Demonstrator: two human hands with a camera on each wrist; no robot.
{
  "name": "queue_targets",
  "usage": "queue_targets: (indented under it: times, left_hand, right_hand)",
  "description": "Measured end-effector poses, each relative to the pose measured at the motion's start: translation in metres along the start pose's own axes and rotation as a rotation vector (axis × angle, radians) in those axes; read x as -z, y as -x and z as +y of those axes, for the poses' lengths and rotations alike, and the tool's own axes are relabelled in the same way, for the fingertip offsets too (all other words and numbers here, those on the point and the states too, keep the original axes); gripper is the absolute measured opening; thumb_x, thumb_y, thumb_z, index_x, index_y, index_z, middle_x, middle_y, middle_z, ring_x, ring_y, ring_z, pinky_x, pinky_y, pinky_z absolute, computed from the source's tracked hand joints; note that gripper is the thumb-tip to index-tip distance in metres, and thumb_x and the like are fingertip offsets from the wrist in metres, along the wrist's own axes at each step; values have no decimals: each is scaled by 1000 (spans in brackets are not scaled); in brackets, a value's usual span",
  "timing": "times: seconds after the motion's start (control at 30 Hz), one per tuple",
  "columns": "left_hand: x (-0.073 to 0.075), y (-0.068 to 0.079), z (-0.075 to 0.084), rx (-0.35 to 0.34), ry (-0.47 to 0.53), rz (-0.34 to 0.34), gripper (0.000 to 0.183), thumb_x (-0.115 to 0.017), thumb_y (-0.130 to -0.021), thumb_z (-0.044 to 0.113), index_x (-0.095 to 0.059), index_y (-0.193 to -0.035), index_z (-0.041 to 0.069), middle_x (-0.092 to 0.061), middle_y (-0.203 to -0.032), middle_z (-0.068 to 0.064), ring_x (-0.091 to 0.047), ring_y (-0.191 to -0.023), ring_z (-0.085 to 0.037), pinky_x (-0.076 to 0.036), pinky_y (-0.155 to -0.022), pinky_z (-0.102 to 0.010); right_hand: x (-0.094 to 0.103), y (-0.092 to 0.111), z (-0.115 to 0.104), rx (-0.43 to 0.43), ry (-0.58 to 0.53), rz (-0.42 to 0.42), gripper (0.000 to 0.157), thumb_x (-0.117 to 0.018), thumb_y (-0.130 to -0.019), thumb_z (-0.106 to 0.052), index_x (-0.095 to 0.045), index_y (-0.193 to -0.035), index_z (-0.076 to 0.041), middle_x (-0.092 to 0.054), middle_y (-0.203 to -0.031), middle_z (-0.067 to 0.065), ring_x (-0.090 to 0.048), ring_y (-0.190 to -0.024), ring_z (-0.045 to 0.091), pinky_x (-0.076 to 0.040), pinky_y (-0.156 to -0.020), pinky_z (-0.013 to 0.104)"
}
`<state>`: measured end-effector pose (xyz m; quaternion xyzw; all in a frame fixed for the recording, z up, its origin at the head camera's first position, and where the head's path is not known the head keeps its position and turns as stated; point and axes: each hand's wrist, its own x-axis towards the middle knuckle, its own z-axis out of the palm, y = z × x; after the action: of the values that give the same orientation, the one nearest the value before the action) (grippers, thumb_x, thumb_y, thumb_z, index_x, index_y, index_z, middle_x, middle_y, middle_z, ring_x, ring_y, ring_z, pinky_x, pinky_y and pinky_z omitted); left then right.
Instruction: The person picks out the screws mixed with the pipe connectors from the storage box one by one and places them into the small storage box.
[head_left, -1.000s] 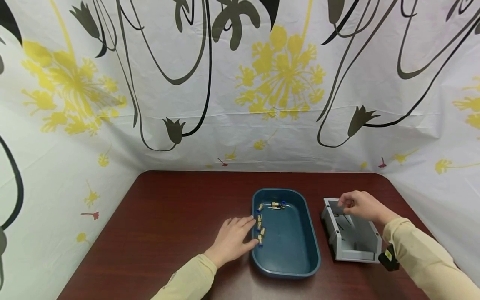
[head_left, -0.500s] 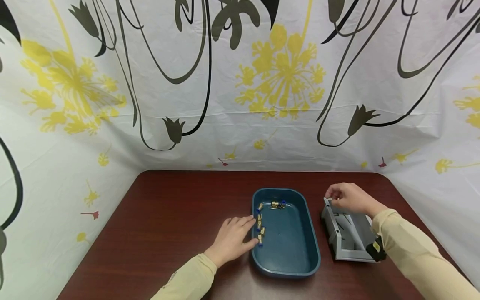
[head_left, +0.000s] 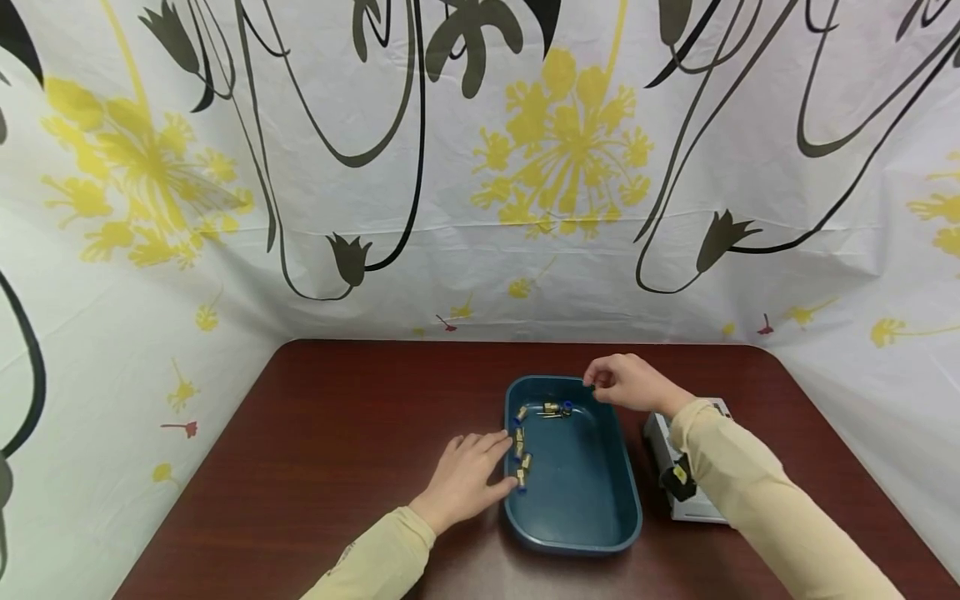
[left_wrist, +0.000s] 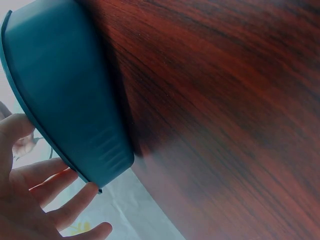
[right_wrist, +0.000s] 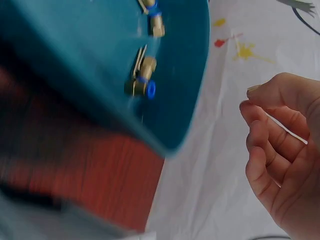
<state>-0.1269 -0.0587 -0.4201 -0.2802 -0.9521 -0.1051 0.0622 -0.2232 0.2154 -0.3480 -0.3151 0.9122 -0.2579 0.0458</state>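
My left hand rests at the left rim of a blue-green tray, its fingertips on the edge. In the left wrist view those fingers spread along the rim. Brass fittings with blue collars lie along the tray's left side. Another fitting sits by thin gold pins at the far end. My right hand is above the tray's far right corner. Seen from the right wrist, its fingers are loosely curled, thumb tip close to the index tip, with nothing showing between them.
A grey open box stands right of the tray, partly hidden by the right sleeve and a black wrist camera. The dark red table ends at a patterned white cloth behind.
My right hand has moved left from over the grey box to the tray's far right corner. My left hand and the fittings stay where they were.
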Motion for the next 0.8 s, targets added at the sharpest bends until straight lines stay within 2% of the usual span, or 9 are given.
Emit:
queue_targets:
  times: [0.23, 0.47, 0.8]
  left_hand:
    - [0, 0, -1, -3, 9, 3, 53, -55, -82, 44, -51, -125, 12, -47, -127, -1, -47, -107, -20, -34, -87, -46]
    - [0, 0, -1, -6, 14, 10, 54, -56, -82, 44, -52, -125, 11, -47, -126, -2, -47, -107, -20, -34, -87, -46]
    - [0, 1, -1, -9, 15, 10, 54, -54, -83, 44, -51, -126, 11, -46, -127, -1, -46, -108, -19, -34, -88, -45]
  right_hand:
    - [-23, -20, -8, 12, -56, -45, 12, -58, -79, -1, -62, -88, -8, -56, -71, -3, -48, -55, 11, -41, -54, 28]
    - [-44, -31, -7, -32, -131, -50, 11, -57, -81, -1, -61, -91, -1, -56, -72, 0, -51, -59, 13, -44, -56, 29]
    - [-64, -39, 0, -105, -111, -42, 9, -57, -83, -2, -62, -90, 1, -57, -73, 0, -52, -62, 12, -44, -59, 30]
